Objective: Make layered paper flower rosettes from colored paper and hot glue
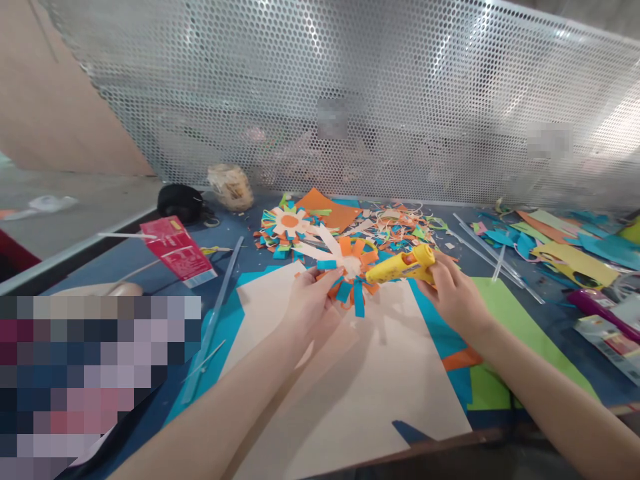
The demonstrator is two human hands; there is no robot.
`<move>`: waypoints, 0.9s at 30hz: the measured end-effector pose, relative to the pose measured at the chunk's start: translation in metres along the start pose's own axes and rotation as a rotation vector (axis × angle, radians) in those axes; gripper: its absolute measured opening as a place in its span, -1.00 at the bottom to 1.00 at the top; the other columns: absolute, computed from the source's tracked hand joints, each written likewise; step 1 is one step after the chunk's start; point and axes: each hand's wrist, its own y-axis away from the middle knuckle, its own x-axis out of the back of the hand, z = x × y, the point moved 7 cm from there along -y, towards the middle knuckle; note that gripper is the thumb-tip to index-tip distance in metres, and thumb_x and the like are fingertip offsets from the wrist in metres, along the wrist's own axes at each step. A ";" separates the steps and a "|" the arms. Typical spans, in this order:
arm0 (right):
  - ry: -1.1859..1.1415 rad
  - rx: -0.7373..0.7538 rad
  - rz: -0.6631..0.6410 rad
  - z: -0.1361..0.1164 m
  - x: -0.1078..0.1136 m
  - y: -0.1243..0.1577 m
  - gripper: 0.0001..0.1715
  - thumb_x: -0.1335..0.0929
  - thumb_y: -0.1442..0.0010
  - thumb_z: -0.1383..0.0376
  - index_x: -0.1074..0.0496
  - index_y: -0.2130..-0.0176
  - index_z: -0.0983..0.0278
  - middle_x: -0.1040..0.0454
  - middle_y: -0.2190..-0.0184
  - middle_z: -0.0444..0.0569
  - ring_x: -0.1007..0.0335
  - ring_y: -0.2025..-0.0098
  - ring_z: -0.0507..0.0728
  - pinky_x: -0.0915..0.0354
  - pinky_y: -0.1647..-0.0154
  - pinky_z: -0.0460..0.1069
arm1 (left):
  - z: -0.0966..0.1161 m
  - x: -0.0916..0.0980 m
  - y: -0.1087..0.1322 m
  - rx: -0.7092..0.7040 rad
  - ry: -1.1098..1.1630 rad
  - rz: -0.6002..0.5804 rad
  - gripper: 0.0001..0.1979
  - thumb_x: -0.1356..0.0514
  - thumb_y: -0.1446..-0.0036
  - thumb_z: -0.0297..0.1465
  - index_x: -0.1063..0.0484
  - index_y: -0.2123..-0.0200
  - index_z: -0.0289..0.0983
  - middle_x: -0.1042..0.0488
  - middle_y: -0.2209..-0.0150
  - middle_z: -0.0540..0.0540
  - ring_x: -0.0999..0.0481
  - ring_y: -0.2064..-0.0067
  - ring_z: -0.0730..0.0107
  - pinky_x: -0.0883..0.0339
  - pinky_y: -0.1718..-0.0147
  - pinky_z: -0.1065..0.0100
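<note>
My left hand (315, 297) pinches a paper flower (354, 267) by its left side, above the table. Orange, blue and pale strips radiate from its pale centre. In my right hand (457, 293) is a yellow glue gun (403, 265), fingers wrapped around its handle, its nozzle pointing left at the flower's centre. Whether the tip touches the paper I cannot tell. Below both hands lies a large pale paper sheet (370, 387). Another paper flower (290, 223) with an orange centre lies just behind, on the scraps.
Paper scraps (400, 223) are heaped along the perforated metal screen (250, 80). Clear glue sticks (495, 257) and coloured offcuts (575, 260) lie to the right, near green paper (530, 353). A red packet (177, 250) is at left, beside a person (90, 380) whose image is blurred.
</note>
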 end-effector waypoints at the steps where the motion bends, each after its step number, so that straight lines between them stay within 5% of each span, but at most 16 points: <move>1: -0.001 -0.001 -0.004 0.000 0.000 0.000 -0.97 -0.19 -0.20 0.33 -0.17 0.29 0.26 -0.42 0.30 0.10 -0.43 0.35 0.15 -0.35 0.47 -0.03 | 0.001 -0.001 0.000 -0.005 0.002 0.000 -0.81 -0.30 0.29 -0.51 -0.37 0.50 -0.36 -0.48 0.53 -0.03 -0.47 0.53 0.45 -0.34 0.53 0.44; 11: 0.024 -0.093 -0.018 0.007 -0.002 0.003 -0.95 -0.19 -0.19 0.30 -0.15 0.32 0.23 -0.39 0.29 0.05 -0.39 0.38 0.11 -0.26 0.52 -0.07 | 0.004 -0.001 0.003 -0.010 -0.003 0.017 -0.86 -0.28 0.25 -0.51 -0.40 0.51 -0.32 -0.49 0.51 -0.03 -0.47 0.48 0.41 -0.34 0.46 0.40; 16: 0.058 -0.432 -0.147 0.046 -0.022 0.014 -0.80 -0.24 -0.12 0.17 -0.12 0.36 0.22 -0.35 0.33 0.02 -0.33 0.46 0.13 -0.11 0.62 -0.06 | 0.010 0.002 0.001 -0.050 -0.006 0.036 -0.80 -0.30 0.25 -0.46 -0.38 0.45 -0.31 -0.49 0.48 -0.02 -0.45 0.53 0.42 -0.27 0.59 0.43; 21: -0.127 -0.762 -0.148 0.099 -0.041 0.032 -0.66 -0.32 0.01 0.11 -0.12 0.34 0.22 -0.32 0.37 -0.01 -0.30 0.40 0.14 -0.18 0.50 -0.03 | 0.011 0.008 -0.004 -0.069 -0.014 0.045 -0.78 -0.31 0.28 -0.40 -0.35 0.49 -0.30 -0.44 0.59 0.03 -0.32 0.68 0.53 -0.04 0.76 0.50; 27: -0.128 -1.027 -0.290 0.147 -0.069 0.065 -0.57 -0.34 0.08 0.08 -0.17 0.31 0.30 -0.33 0.37 0.04 -0.31 0.35 0.18 -0.21 0.39 0.03 | 0.013 0.007 -0.005 -0.105 0.064 0.041 -0.83 -0.27 0.24 -0.48 -0.34 0.50 -0.29 -0.45 0.58 0.03 -0.41 0.60 0.50 -0.22 0.64 0.50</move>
